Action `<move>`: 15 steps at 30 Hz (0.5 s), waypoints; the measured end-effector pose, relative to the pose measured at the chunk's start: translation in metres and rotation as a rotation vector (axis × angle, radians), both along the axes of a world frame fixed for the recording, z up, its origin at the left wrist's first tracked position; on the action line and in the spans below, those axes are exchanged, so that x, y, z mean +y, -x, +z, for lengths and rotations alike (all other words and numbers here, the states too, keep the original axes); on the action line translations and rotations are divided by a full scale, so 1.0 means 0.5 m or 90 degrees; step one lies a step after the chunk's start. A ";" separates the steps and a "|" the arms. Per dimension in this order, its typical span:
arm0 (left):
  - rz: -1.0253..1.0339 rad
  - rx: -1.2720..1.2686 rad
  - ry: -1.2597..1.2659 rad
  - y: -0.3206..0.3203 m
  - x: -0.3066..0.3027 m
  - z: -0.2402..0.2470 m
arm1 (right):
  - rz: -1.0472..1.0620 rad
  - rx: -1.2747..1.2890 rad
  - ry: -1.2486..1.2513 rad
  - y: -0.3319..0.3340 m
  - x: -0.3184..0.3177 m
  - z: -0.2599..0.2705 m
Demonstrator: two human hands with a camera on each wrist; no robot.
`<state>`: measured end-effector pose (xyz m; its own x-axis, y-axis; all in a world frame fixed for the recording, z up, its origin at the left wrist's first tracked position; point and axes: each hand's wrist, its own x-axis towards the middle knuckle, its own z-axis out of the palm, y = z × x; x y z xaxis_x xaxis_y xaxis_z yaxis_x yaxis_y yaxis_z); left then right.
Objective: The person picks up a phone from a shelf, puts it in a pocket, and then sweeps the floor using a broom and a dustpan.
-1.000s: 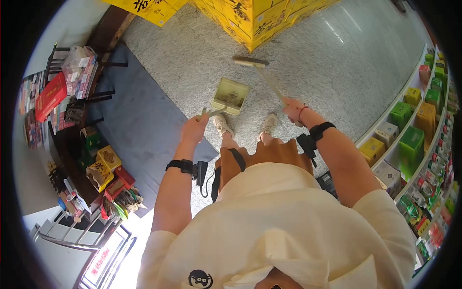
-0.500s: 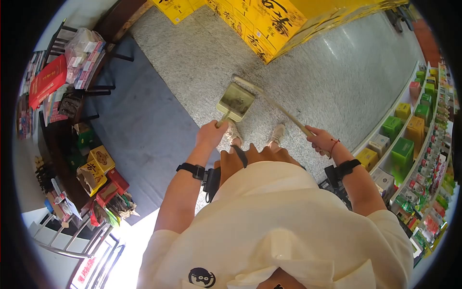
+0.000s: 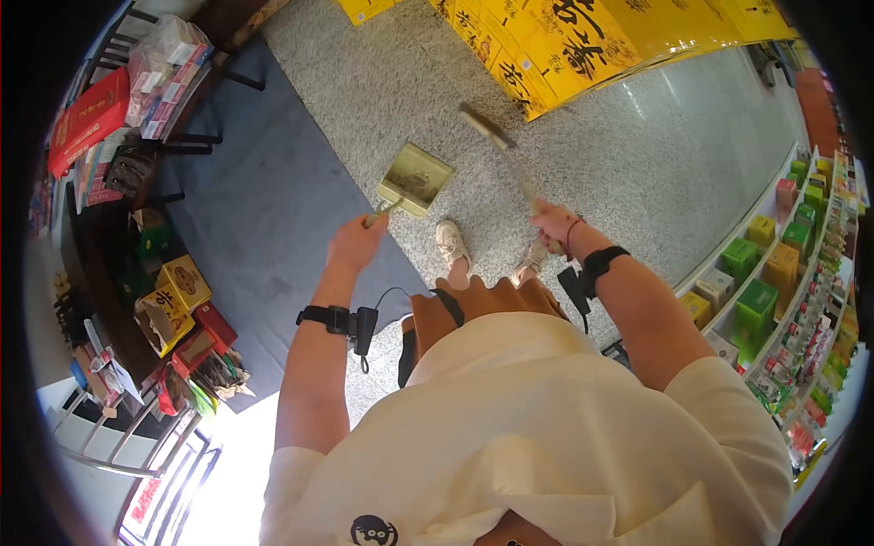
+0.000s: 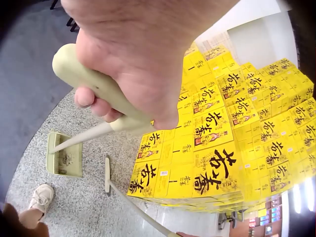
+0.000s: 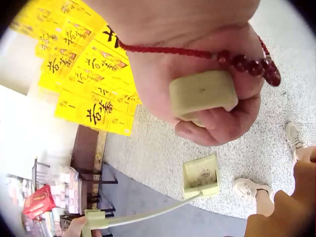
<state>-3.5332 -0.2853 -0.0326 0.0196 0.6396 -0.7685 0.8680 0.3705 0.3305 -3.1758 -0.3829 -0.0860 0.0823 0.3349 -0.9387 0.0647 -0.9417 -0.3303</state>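
Note:
My left hand (image 3: 357, 244) grips the pale green handle (image 4: 94, 81) of a long-handled dustpan, fingers wrapped round it. The dustpan (image 3: 416, 179) is at the speckled floor, left of my shoes, with dark dirt in its pan. My right hand (image 3: 555, 223) holds a broom by its handle, whose squared end (image 5: 203, 93) sticks out of the fist in the right wrist view. The broom head (image 3: 487, 126) is beyond the dustpan and to its right, apart from it, below the corner of the yellow boxes.
Stacked yellow cartons (image 3: 583, 45) stand ahead. A dark grey mat (image 3: 264, 191) covers the floor at left, beside a table and chair loaded with goods. Shelves of boxes and bottles (image 3: 765, 264) run along the right. My shoes (image 3: 451, 241) are just behind the dustpan.
The broom head came back to the dustpan's far edge, then moved forward and away from it. The dustpan has shifted left relative to my feet. The head view has turned somewhat.

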 end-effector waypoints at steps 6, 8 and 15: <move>-0.004 0.002 -0.019 0.002 -0.004 -0.025 | 0.104 0.073 0.033 0.030 -0.008 0.088; -0.007 0.002 -0.047 -0.005 -0.007 -0.013 | 0.134 0.081 0.066 0.005 0.007 0.132; 0.002 0.027 -0.052 -0.026 0.025 0.005 | 0.119 -0.022 0.020 -0.070 0.064 0.177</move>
